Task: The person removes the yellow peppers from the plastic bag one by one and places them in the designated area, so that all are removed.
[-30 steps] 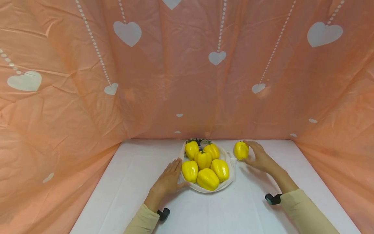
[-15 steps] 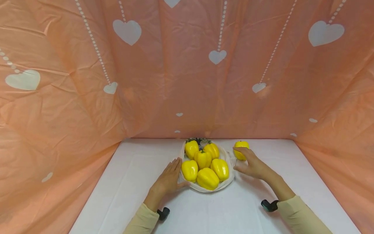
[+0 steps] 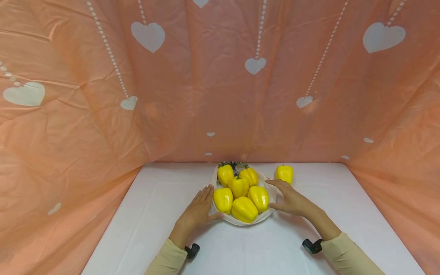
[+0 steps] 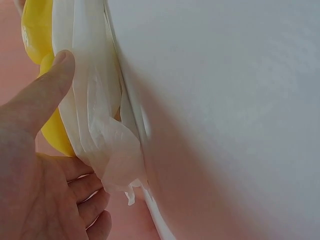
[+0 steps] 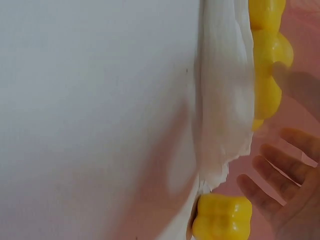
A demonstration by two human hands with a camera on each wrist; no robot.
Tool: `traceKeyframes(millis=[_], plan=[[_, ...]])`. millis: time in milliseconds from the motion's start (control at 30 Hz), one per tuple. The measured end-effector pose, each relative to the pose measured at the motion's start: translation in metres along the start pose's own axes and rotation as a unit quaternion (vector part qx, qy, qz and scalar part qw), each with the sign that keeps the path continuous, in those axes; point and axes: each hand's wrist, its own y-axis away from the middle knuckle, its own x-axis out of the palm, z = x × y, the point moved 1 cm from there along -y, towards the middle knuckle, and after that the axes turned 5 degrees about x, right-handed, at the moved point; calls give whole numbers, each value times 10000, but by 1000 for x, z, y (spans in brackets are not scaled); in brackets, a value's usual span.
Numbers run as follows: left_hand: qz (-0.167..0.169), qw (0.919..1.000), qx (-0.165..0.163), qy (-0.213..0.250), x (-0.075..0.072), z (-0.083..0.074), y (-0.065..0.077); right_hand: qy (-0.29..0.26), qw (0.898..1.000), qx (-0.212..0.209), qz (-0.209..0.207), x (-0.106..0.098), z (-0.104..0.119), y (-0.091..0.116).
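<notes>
Several yellow bell peppers point(image 3: 244, 209) sit in a pale cloth bag point(image 3: 262, 218) that lies with its mouth spread on the white table. My left hand point(image 3: 196, 213) rests against the bag's left side, its thumb over the rim in the left wrist view. On the other side, my right hand point(image 3: 292, 199) is beside the bag's right edge with its fingers spread and nothing held. The right thumb point(image 5: 295, 87) is near the peppers in the right wrist view; contact cannot be told. A single bell pepper point(image 3: 283, 173) stands outside the bag, just behind my right hand.
The white table point(image 3: 154, 229) ends at a peach curtain point(image 3: 220, 95) printed with hearts, which hangs at the back and both sides. Black wrist cameras point(image 3: 312, 246) sit on both wrists.
My right hand has moved left from beside the lone bell pepper to the bag's right edge. That pepper stays at the same place. My left hand has not moved.
</notes>
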Motion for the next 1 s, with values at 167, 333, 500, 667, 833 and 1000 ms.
traceKeyframes(millis=[167, 333, 500, 667, 833, 1000], plan=[[-13, 10000, -23, 10, -1, -1, 0, 89, 9999, -106, 76, 5, 5, -3], [-58, 9999, 49, 73, 0, 0, 1, 105, 9995, 68, 296, 11, 7, -6], [-65, 9999, 32, 143, 1, 0, 1, 45, 9985, 246, 496, 14, 10, -7], [-39, 9998, -2, 172, -1, -1, 2, 108, 9977, 325, 591, 15, 13, -8], [-45, 9999, 17, 132, -1, -2, 2, 77, 9964, 535, 657, 16, 13, -8], [-82, 9999, 67, 45, -1, -2, 2, 83, 9958, 599, 689, 18, 13, -10]])
